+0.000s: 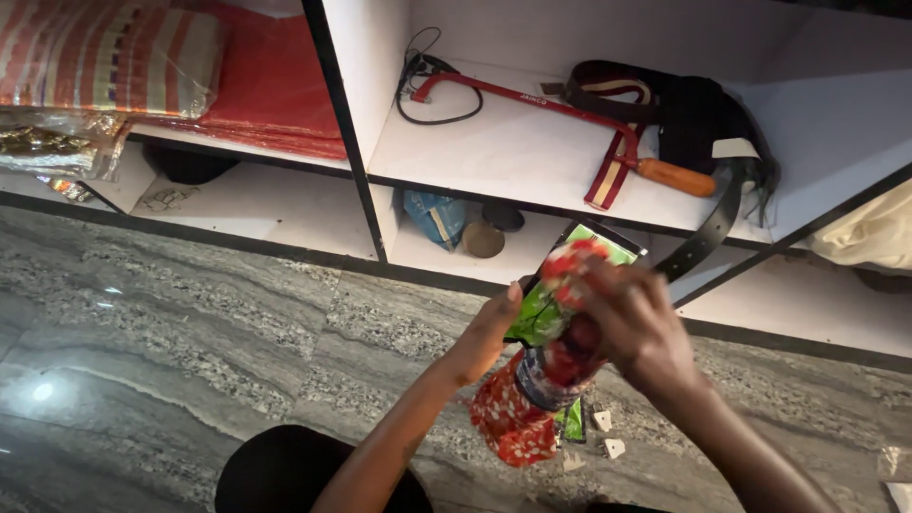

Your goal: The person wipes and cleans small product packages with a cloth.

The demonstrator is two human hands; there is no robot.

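Left hand (pixel 489 332) and right hand (pixel 632 328) both grip a crumpled red-and-green plastic packet (pixel 532 380) above the grey marble floor (pixel 190 351), beside white shelves (pixel 532 152).

Crumpled red and green printed packet (pixel 537 370), held upright between both hands above grey stone floor, lower end bunched

Glossy plastic wrapper (pixel 546 328); polished, veined stone floor (pixel 190 351).

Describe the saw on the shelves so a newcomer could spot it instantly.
Look at the white shelf unit against the wall, upper middle compartment. There a hacksaw lies flat beside a dark bag. Alone among its neighbours, it has a red metal frame and an orange handle.
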